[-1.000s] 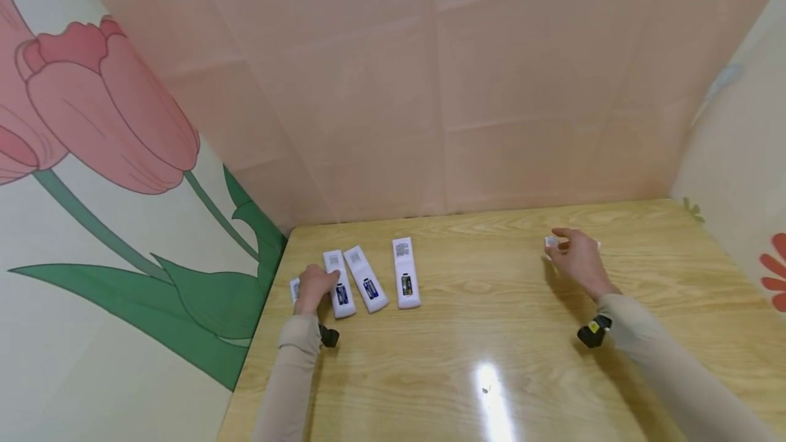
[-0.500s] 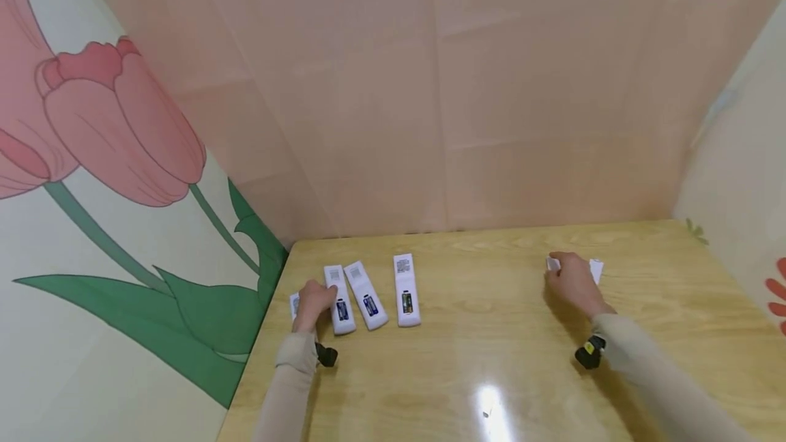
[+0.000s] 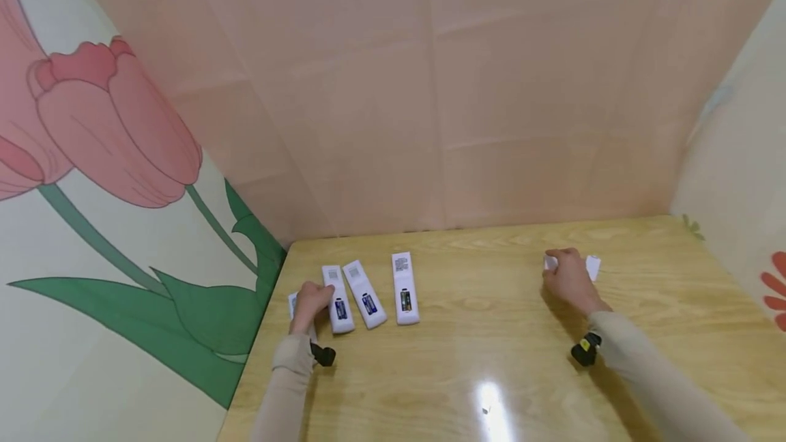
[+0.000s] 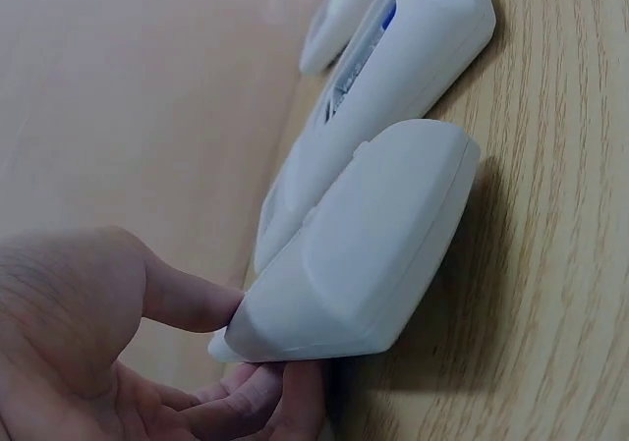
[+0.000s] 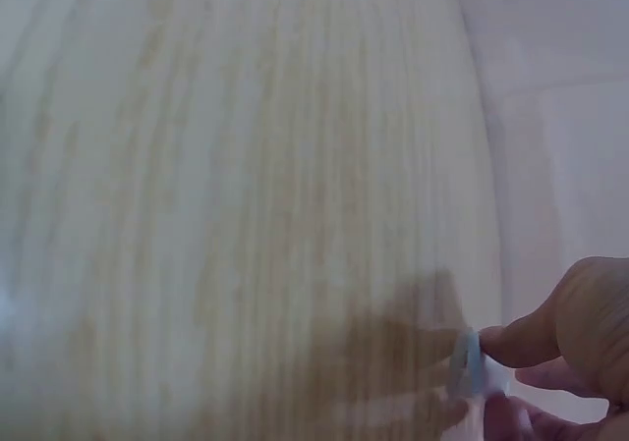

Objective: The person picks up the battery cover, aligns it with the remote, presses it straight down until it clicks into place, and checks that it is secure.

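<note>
My left hand (image 3: 312, 304) pinches a white remote control (image 4: 369, 249) between thumb and fingers at the table's left side. In the head view the hand hides most of that remote. Beside it lies a second remote (image 3: 338, 297), back up, with blue batteries in its uncovered compartment. A third remote (image 3: 365, 294) and another remote (image 3: 405, 288) lie further right, their batteries showing too. Far to the right, my right hand (image 3: 570, 278) pinches a small white battery cover (image 5: 467, 364) by its edge, close over the table. Another white cover (image 3: 592, 267) lies just right of that hand.
The wooden table (image 3: 479, 333) meets a pinkish sheet (image 3: 430, 121) along its back edge. A wall with painted tulips (image 3: 117, 121) borders the left side, and a pale wall (image 3: 737, 176) stands at the right.
My right hand has lowered and its fingers have come together on the white cover, while the other cover has come into fuller view. My left hand stays at the leftmost remote.
</note>
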The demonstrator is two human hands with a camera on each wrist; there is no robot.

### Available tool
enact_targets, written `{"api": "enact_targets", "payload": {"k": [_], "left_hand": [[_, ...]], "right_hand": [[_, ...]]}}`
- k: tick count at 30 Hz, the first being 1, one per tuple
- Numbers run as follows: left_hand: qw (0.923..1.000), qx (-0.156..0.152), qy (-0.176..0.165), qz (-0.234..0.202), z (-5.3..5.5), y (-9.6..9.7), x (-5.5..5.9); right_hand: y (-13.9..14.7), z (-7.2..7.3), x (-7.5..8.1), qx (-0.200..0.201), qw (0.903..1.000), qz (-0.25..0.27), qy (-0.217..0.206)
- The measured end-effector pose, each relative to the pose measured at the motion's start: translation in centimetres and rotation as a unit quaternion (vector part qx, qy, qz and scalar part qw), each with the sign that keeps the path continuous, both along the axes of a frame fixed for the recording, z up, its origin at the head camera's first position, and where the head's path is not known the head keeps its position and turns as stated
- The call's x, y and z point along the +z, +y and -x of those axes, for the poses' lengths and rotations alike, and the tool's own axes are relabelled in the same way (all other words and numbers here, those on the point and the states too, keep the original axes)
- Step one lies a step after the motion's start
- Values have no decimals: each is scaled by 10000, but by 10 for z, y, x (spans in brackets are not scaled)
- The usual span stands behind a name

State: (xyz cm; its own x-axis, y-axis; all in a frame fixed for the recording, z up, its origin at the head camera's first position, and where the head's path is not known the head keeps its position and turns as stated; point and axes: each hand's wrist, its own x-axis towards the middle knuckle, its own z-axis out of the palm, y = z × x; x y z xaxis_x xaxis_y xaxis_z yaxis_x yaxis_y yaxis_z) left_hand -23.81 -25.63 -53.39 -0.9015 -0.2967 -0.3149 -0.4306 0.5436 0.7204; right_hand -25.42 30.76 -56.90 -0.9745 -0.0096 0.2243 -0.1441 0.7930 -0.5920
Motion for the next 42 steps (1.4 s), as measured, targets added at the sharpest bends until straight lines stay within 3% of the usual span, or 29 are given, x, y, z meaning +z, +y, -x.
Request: {"api": "enact_targets", "payload": {"k": [5,13,26,36,42], "left_hand": [[10000,-65,8,19,2,4,4],[9997,183,-18,-159,5,2,11],[9948,433,146,-907,5,5,5],[9951,372,325,-856,2,8,5],[9954,341,210,-871,3,10,3]], "right_hand": [[4,-1,2,-137,9998,-78,87],[1,-4,3,2,9993,27,381],[8,-10,11,283,9971,697,-143],[4,-15,16,119,9963,836,-177],[2,-16,21,219,9939,1083,-18]]}}
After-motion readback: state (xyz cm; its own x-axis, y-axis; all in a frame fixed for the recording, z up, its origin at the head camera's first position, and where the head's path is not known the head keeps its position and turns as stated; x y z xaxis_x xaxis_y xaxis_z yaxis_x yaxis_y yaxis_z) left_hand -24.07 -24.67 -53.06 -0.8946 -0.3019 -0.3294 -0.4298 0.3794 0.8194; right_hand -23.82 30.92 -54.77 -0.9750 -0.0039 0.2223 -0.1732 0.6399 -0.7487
